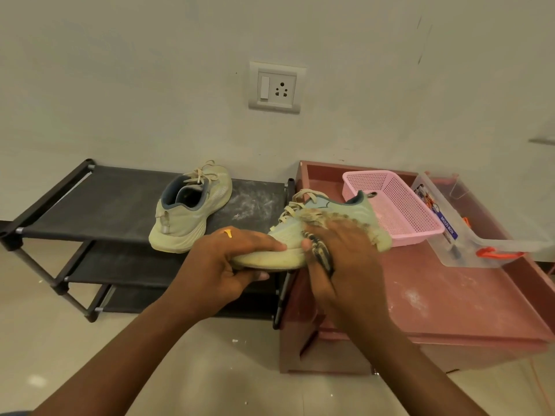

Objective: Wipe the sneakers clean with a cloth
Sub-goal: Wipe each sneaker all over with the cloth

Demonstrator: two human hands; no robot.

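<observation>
Closest to me, above the beige tiled floor [225, 355], my left hand [228, 265] curls round the toe of a pale green mesh sneaker with cream laces [285, 240]. The fingers lie on top and the thumb beneath, holding it in the air. My right hand [345, 259] lies over a brown patterned cloth [336, 219], thumb pinching a dark striped fold, and presses it against the shoe's side.

Beyond on the right stands a reddish-brown cabinet with a raised rim [450, 295], its top smeared with white dust. On it sit a pink perforated plastic basket [399, 205] and, just beside that, a clear plastic box with orange latches [456, 232]. To the left, a black fabric-shelved shoe rack [114, 202] carries the matching second sneaker [189, 211] on its dusty top tier. Behind, a white switch-and-socket plate [274, 87] sits on the off-white wall [120, 85].
</observation>
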